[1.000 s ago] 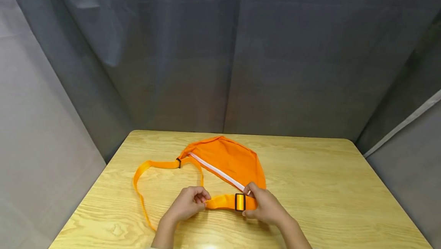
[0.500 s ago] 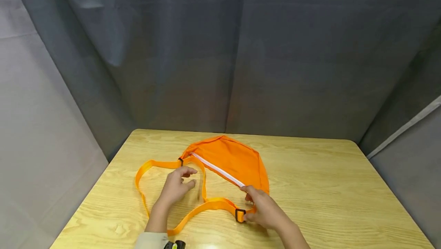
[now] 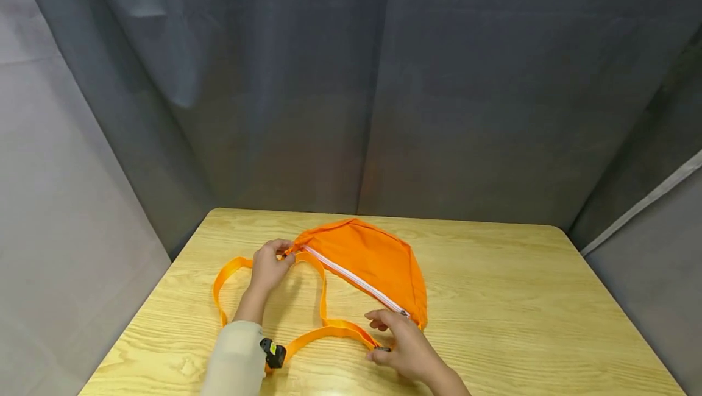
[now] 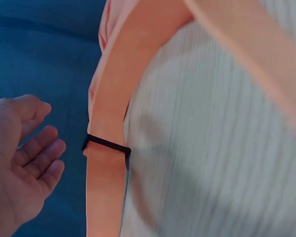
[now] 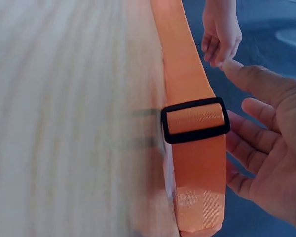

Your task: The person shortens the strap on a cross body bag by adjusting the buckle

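An orange half-moon waist bag (image 3: 373, 256) with a white zipper (image 3: 351, 278) lies on the wooden table. Its orange strap (image 3: 323, 289) loops out to the left and front. My left hand (image 3: 269, 267) hovers at the bag's left corner, beside a black slider (image 4: 107, 143); the left wrist view shows a gap between its loosely bent fingers and the strap. Near the bag's right corner, my right hand (image 3: 407, 347) has thumb and fingers spread. In the right wrist view its fingertips are close beside another black slider (image 5: 195, 135); contact is unclear.
The light wooden table (image 3: 521, 311) ends at a dark grey curtain (image 3: 466, 109) behind. Paler grey cloth panels (image 3: 66, 170) stand at both sides. A small black camera (image 3: 273, 353) sits on the left wrist.
My left hand has let go of the front strap and moved up and left to the bag's left corner. My right hand has loosened its grip beside the right slider; the front strap has dropped.
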`<move>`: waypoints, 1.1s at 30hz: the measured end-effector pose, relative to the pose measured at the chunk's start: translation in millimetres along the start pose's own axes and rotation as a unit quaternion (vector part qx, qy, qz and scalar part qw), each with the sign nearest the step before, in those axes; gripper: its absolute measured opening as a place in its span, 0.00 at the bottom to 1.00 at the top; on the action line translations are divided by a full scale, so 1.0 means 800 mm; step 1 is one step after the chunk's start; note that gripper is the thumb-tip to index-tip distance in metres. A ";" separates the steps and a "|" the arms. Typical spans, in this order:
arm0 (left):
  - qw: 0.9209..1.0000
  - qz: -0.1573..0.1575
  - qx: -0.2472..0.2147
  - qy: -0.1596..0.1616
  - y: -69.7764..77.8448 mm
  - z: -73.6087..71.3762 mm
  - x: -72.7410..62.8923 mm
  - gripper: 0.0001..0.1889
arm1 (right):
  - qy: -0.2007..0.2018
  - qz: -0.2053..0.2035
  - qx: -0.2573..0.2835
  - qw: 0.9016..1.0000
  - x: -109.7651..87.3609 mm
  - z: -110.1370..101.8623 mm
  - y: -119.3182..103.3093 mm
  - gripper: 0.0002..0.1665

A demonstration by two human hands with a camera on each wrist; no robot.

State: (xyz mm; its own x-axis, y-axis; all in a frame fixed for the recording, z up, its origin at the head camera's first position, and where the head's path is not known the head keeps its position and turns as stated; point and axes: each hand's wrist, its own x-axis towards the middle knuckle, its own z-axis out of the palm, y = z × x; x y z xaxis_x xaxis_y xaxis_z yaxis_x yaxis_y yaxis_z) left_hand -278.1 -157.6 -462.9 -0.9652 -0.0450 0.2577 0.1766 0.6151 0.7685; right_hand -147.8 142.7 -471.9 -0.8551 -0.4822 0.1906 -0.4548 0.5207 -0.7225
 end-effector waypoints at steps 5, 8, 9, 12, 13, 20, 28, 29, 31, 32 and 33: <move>0.999 -0.034 0.010 -0.018 -0.014 0.003 0.019 0.14 | -0.005 0.013 0.021 1.000 0.001 0.000 0.000 0.30; 0.997 -0.067 0.020 -0.027 -0.022 0.005 0.027 0.14 | -0.013 0.016 0.018 1.000 0.002 0.000 0.002 0.27; 0.996 -0.077 0.023 -0.029 -0.023 0.006 0.028 0.14 | -0.015 0.015 0.016 1.000 0.003 0.000 0.003 0.26; 0.995 -0.091 0.033 -0.027 -0.025 0.007 0.033 0.14 | -0.016 0.015 0.012 1.000 0.002 0.003 0.004 0.23; 0.994 -0.095 0.039 -0.027 -0.025 0.007 0.034 0.14 | -0.014 0.015 0.011 1.000 0.003 0.003 0.005 0.22; 0.991 -0.111 0.060 -0.034 -0.033 0.004 0.037 0.11 | -0.023 0.018 0.023 0.999 0.002 0.005 0.006 0.18; 0.991 -0.118 0.047 -0.037 -0.046 0.004 0.038 0.07 | -0.017 0.010 0.019 1.000 -0.003 -0.003 0.016 0.12; 0.991 -0.119 0.046 -0.036 -0.045 0.004 0.038 0.06 | -0.012 0.006 0.016 1.000 -0.005 -0.006 0.020 0.11; 0.991 -0.119 0.041 -0.035 -0.046 0.004 0.038 0.06 | -0.007 -0.001 0.013 1.000 -0.010 -0.014 0.028 0.11; 0.992 -0.118 0.039 -0.033 -0.047 0.004 0.037 0.06 | -0.007 -0.004 0.011 1.000 -0.012 -0.019 0.032 0.11; 0.992 -0.116 0.038 -0.031 -0.047 0.004 0.037 0.06 | -0.008 -0.005 0.011 1.000 -0.014 -0.025 0.037 0.12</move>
State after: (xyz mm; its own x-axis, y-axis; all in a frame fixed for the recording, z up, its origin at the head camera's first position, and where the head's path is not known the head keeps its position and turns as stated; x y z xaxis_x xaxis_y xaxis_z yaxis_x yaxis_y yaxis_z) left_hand -314.0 -180.0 -486.2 -0.9886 -0.1450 0.0414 -0.0639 0.6516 0.7559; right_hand -156.2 177.4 -482.2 -0.8465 -0.4985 0.1867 -0.4570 0.5008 -0.7350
